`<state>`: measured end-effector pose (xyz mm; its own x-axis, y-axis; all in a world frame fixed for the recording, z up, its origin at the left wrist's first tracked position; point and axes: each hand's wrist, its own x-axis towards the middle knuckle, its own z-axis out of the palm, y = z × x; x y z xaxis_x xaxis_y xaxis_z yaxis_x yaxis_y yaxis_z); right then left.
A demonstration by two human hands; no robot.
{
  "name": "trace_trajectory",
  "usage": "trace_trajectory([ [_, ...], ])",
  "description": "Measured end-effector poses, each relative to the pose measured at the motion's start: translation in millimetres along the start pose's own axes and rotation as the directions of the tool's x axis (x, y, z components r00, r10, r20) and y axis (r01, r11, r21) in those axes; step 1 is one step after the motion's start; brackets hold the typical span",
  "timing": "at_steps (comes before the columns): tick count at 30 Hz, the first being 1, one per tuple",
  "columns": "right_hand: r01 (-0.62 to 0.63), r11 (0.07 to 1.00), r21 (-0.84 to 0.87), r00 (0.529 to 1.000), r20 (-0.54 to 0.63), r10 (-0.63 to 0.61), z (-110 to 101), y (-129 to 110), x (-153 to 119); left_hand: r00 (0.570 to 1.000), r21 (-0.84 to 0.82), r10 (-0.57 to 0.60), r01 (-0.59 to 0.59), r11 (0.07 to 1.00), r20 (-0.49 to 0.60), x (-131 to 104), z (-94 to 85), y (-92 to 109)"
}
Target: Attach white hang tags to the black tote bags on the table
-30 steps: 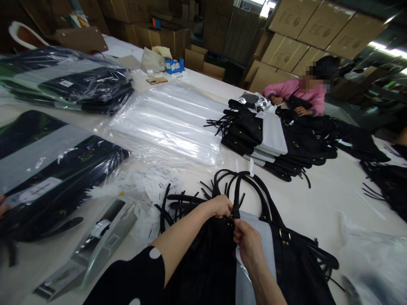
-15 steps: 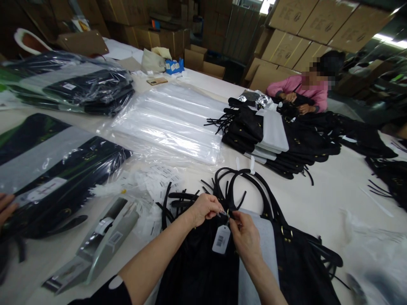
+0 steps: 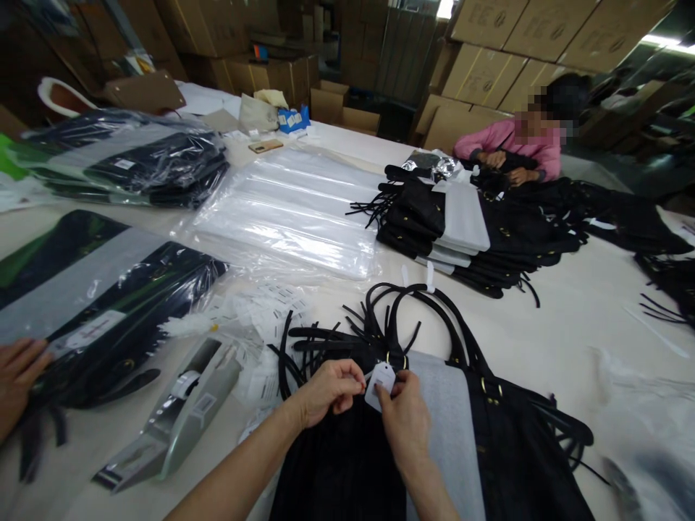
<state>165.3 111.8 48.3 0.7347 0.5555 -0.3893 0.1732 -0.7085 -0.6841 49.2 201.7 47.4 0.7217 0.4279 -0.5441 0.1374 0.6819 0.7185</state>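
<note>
A black bag point(image 3: 347, 463) with long handles point(image 3: 413, 311) lies in front of me on the white table point(image 3: 554, 340). A small white tag point(image 3: 381, 379) hangs at the gold ring where the handle meets the bag. My left hand point(image 3: 326, 391) pinches the tag's string on the left side. My right hand point(image 3: 405, 416) grips the tag from the right and below. A grey sheet point(image 3: 450, 427) lies between this bag and another black bag point(image 3: 521, 463) under it.
A silver tape dispenser point(image 3: 174, 420) sits to my left, beside loose white labels point(image 3: 266, 304). Bagged black bags point(image 3: 108, 289), clear plastic sleeves point(image 3: 293, 210) and a stack of black bags point(image 3: 461, 224) fill the table. Another person's hand point(image 3: 19, 376) rests far left; a person in pink point(image 3: 515, 148) works opposite.
Both my hands drew back toward me a little. The white tag, hidden at first, then dangling below my fingers, is now held up between both hands.
</note>
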Motion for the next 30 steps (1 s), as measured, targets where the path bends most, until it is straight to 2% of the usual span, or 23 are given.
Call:
trace_trajectory([
  [2,-0.05,0.99,0.131,0.996,0.075,0.04,-1.9,2.3,4.0,1.0,0.024,0.001,0.0,1.0,-0.019,-3.2,-3.0,-7.5],
  [4,-0.146,0.956,0.256,0.971,0.221,0.089,-9.6,4.6,8.1,0.999,0.036,0.012,-0.011,0.999,-0.034,-3.6,-5.0,-11.0],
  [7,-0.322,0.875,0.362,0.881,0.453,0.137,-27.4,5.3,13.5,0.999,0.049,0.027,-0.025,0.998,-0.043,-2.1,-5.1,-9.9],
  [10,-0.425,0.806,0.412,0.806,0.578,0.13,-37.6,3.2,16.1,0.999,0.054,0.029,-0.027,0.998,-0.04,-2.7,-2.0,-6.7],
  [12,-0.449,0.767,0.457,0.798,0.591,0.115,-34.5,2.6,15.5,1.0,0.058,0.006,-0.005,0.998,-0.017,-6.6,2.3,-6.8],
  [16,-0.409,0.693,0.594,0.868,0.487,0.096,-13.4,6.1,10.7,0.994,0.037,-0.088,0.086,0.996,0.07,-22.6,17.7,-16.6],
  [19,-0.405,0.642,0.651,0.888,0.446,0.109,-2.5,8.9,6.2,0.997,0.029,-0.031,0.029,0.999,0.071,-34.5,35.2,-32.2],
  [22,-0.481,0.607,0.633,0.851,0.504,0.149,-2.1,10.1,5.5,0.993,0.069,0.107,-0.111,0.991,0.059,-35.2,49.6,-49.0],
  [25,-0.584,0.598,0.548,0.764,0.62,0.178,-5.2,10.8,9.1,0.974,0.093,0.195,-0.185,0.978,-0.117,-25.9,53.3,-55.3],
  [27,-0.599,0.632,0.492,0.726,0.666,0.169,-7.6,11.2,10.3,0.943,0.09,0.243,-0.228,0.969,-0.225,-20.1,52.5,-50.1],
  [30,-0.566,0.691,0.45,0.732,0.66,0.169,-12.9,11.7,9.1,0.913,0.125,0.276,-0.249,0.96,-0.3,-17.0,50.0,-33.2],
])
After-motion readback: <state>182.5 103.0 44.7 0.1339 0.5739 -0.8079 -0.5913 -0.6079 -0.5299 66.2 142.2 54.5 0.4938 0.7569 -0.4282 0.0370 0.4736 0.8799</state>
